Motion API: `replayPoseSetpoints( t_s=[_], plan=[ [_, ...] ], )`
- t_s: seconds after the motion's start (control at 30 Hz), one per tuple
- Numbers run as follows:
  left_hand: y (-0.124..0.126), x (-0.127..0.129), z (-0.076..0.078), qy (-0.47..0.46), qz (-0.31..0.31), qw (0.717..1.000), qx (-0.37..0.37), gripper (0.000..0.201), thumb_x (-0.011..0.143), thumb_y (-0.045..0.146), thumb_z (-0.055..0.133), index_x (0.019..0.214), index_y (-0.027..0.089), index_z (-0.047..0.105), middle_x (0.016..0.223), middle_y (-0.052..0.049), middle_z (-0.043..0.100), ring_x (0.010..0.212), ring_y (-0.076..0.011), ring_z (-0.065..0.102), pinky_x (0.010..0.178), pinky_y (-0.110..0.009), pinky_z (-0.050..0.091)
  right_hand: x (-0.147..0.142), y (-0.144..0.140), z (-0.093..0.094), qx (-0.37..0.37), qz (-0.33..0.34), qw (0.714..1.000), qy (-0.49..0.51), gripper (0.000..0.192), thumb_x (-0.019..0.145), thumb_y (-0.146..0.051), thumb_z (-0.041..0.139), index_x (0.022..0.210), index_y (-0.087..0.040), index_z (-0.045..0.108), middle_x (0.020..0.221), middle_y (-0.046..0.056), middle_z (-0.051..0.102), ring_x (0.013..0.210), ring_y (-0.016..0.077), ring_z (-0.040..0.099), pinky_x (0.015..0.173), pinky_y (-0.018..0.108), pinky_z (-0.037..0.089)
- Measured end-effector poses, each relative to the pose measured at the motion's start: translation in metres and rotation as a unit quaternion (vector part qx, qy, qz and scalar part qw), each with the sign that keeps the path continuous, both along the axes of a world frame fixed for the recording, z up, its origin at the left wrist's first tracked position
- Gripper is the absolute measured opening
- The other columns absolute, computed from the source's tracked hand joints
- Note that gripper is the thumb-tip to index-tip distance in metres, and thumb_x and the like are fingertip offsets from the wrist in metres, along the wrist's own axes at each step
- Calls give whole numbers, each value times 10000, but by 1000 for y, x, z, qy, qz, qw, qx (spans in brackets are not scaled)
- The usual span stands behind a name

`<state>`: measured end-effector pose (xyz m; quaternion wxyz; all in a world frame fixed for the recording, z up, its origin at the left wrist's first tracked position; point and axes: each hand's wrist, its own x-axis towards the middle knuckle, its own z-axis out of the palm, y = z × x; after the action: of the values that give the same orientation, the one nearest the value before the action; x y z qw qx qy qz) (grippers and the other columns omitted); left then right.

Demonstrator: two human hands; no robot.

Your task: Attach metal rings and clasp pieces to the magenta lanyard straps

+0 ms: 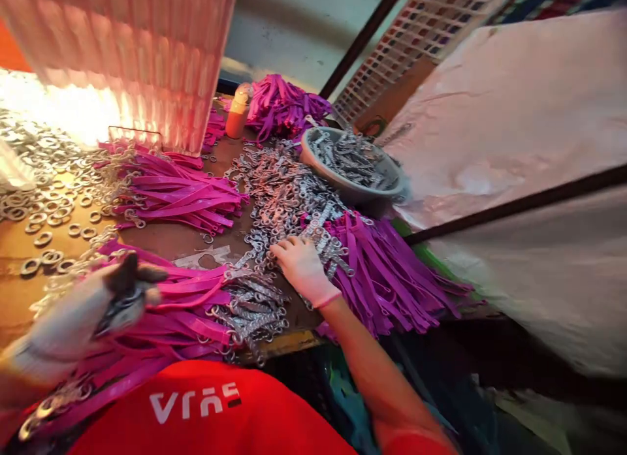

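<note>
Right hand [302, 267] in a pale glove lies flat on the pile of metal clips [281, 194] spread over the middle of the counter [161, 236]. Its fingers [284, 249] are spread loosely, tips down among the clips; cannot tell if any clip is pinched between them.

Left hand [73, 324], also gloved and blurred, sits low at the left over a bundle of pink straps [181, 311]. It is closed around a dark tool [128, 292], probably pliers, whose tip points toward the strap ends. Fingers curled tight on the handle.

More clips, fastened to strap ends, bunch up [255, 308] near the front edge of the counter between the two hands.

Second pink strap heap [176, 190] lies farther back on the left. A purple strap heap [386, 272] hangs over the right edge just beside the right hand, some clips lying on it. Another purple heap [287, 106] at the far end.

Grey bowl [392, 174] full of clips stands past the clip pile, right side. Metal rings [44, 187] scattered on the left of the counter. Orange bottle [238, 115] upright near the far purple heap. A ribbed translucent panel [147, 44] stands at the back left, brightly lit. Red shirt [210, 409] at the bottom.
</note>
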<state>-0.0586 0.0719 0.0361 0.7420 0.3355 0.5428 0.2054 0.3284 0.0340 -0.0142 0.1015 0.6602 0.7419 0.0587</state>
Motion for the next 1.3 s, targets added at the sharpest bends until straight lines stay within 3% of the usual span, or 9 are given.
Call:
replayPoseSetpoints(
  t_s=[0.07, 0.23, 0.37, 0.5, 0.7, 0.8, 0.97, 1.13, 1.3],
  plan=[
    [-5, 29, -11, -109, -7, 990, -88, 591, 853, 654, 607, 1118, 135, 704, 814, -101, 745, 389, -67, 451, 332, -173, 301, 12, 5, -13, -9, 11, 1000, -23, 270, 938, -99, 481, 1071, -188, 699, 1040, 127, 694, 1034, 279, 526, 868, 400, 311],
    [-12, 44, -28, -195, -48, 975, -96, 347, 824, 420, 663, 952, 101, 710, 810, -121, 726, 452, -86, 482, 357, -182, 253, 8, 3, -29, 47, 27, 996, 76, 243, 915, -162, 536, 1055, -193, 733, 965, 128, 709, 980, 293, 571, 919, 435, 382],
    [-29, 39, -27, -129, -72, 989, 9, 239, 829, 337, 682, 935, 124, 658, 693, -31, 660, 436, -62, 414, 375, -176, 232, -38, -3, -23, 102, 34, 941, 322, 337, 986, -340, 520, 1249, -165, 639, 922, 91, 729, 853, 235, 666, 820, 355, 510],
    [-38, 36, -28, -41, -72, 983, 162, 318, 934, 450, 557, 858, 145, 600, 540, 31, 535, 422, -76, 387, 396, -190, 255, -106, -10, 3, 43, 51, 883, 465, 353, 1010, -384, 498, 1304, -210, 585, 1039, 67, 740, 913, 193, 711, 819, 296, 542],
    [-39, 26, -49, 154, -74, 885, 433, 288, 860, 340, 663, 1084, 160, 652, 968, -76, 712, 834, -189, 639, 780, -307, 506, -170, -15, 27, -32, 108, 836, 537, 317, 974, -266, 507, 1275, -224, 595, 1186, 59, 710, 1051, 178, 668, 953, 308, 519],
    [-39, 24, -54, 165, -77, 861, 476, 407, 868, 349, 664, 1216, 146, 614, 1012, -98, 714, 885, -214, 655, 843, -340, 515, -179, -14, 26, -20, 64, 827, 559, 320, 925, -257, 556, 1239, -226, 614, 1109, 31, 714, 971, 169, 662, 896, 292, 534],
    [-39, 25, -41, 59, -69, 894, 439, 403, 913, 329, 625, 1280, 165, 610, 990, -70, 712, 844, -168, 644, 800, -283, 520, -179, -19, 19, 23, 37, 827, 561, 346, 968, -292, 523, 1299, -196, 560, 1131, 68, 690, 959, 172, 658, 890, 307, 542],
    [-34, 22, -37, -93, -47, 969, 223, 311, 915, 436, 608, 959, 136, 679, 607, 14, 549, 479, -81, 424, 446, -197, 323, -172, -26, 19, 68, 128, 859, 490, 293, 1028, -261, 450, 1264, -254, 623, 1143, 70, 697, 1073, 191, 653, 941, 328, 528],
    [-35, 18, -38, -130, -93, 975, 156, 430, 865, 447, 670, 1165, 139, 684, 568, 35, 511, 449, -68, 350, 407, -189, 246, -168, -26, 18, 117, 161, 853, 483, 246, 1030, -263, 491, 1214, -269, 654, 1044, 53, 686, 974, 177, 669, 874, 308, 539]
  ],
)
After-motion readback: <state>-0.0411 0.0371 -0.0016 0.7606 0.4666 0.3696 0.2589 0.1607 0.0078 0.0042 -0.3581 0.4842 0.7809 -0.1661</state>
